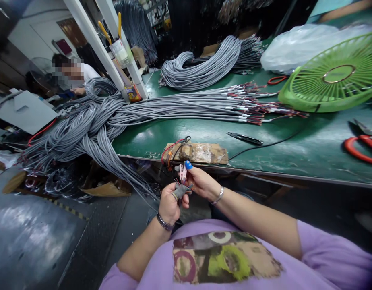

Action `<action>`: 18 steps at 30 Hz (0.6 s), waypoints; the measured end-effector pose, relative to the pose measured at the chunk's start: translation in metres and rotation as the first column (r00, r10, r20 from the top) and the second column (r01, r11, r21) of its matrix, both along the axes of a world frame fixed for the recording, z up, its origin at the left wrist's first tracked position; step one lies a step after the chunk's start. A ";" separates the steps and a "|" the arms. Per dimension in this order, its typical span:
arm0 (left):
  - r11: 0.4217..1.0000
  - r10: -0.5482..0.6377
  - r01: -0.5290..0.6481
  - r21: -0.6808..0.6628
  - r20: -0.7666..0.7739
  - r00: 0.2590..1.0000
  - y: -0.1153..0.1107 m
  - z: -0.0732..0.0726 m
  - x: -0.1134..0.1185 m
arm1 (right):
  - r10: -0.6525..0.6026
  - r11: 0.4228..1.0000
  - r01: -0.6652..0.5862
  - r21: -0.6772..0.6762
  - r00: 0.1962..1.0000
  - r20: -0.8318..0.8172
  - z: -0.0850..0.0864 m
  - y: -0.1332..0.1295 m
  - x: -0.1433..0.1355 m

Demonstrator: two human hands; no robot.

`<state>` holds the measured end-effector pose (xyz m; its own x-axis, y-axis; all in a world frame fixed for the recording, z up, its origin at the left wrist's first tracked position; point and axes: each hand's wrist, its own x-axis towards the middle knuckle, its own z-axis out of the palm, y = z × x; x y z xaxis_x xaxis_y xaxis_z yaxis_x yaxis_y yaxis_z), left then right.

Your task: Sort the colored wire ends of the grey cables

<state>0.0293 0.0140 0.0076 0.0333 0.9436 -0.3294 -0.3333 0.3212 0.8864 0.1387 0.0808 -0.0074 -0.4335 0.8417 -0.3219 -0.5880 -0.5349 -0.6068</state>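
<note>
My left hand [170,204] is closed around the end of a cable, where thin coloured wires [189,187] fan out between my hands. A grey cover sits on its thumb. Close by on the right, my right hand [202,182] has blue wrapping on its thumb and pinches a small pink clip-like piece [182,172]; its exact kind is unclear. Just beyond the fingers, at the table edge, lies a worn wooden block [208,153] with a dark fixture and red and black leads on it. The fingers hide part of the cable end.
Long grey cables [174,106] lie across the green table [162,133], with a looped bundle [204,72] behind. Snips [244,138], red-handled scissors [362,147], a green fan [333,76] and a plastic bag [297,48] are rightward. Another person [74,72] sits far left.
</note>
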 end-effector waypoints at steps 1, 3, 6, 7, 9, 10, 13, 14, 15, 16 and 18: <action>1.000 0.000 0.000 0.000 -0.005 1.000 0.000 0.000 0.000 | 0.009 1.000 -0.009 0.004 1.000 0.001 0.000 -0.001 0.001; 1.000 0.005 -0.005 0.002 -0.024 1.000 -0.001 0.000 -0.001 | 0.038 0.999 -0.038 0.013 0.999 0.005 0.002 -0.002 0.003; 1.000 0.010 -0.009 0.020 -0.053 0.999 -0.006 0.001 -0.002 | 0.095 0.995 -0.095 0.006 0.995 0.007 0.006 -0.004 0.008; 1.000 0.013 -0.012 0.027 -0.061 0.998 -0.008 0.001 -0.002 | 0.115 0.993 -0.115 -0.001 0.993 0.004 0.007 -0.004 0.010; 0.999 0.028 -0.025 0.041 -0.076 0.997 -0.012 0.000 -0.002 | 0.153 0.988 -0.153 -0.014 0.988 -0.003 0.008 -0.004 0.013; 0.998 0.044 -0.040 0.049 -0.079 0.996 -0.014 0.000 -0.002 | 0.163 0.986 -0.164 -0.016 0.987 -0.006 0.009 -0.004 0.013; 0.992 0.104 -0.098 0.073 -0.072 0.992 -0.015 0.000 0.000 | 0.144 0.990 -0.144 0.000 0.989 -0.015 0.011 -0.004 0.013; 0.990 0.120 -0.114 0.078 -0.066 0.991 -0.015 0.000 0.001 | 0.134 0.991 -0.134 0.007 0.991 -0.019 0.011 -0.004 0.013; 0.988 0.133 -0.128 0.081 -0.057 0.990 -0.014 0.001 0.002 | 0.123 0.992 -0.123 0.013 0.992 -0.025 0.012 -0.004 0.012; 0.987 0.141 -0.137 0.082 -0.047 0.989 -0.013 0.001 0.003 | 0.115 0.993 -0.114 0.016 0.993 -0.031 0.013 -0.005 0.012; 0.986 0.151 -0.149 0.077 -0.030 0.988 -0.010 0.002 0.006 | 0.100 0.995 -0.100 0.015 0.994 -0.042 0.014 -0.006 0.011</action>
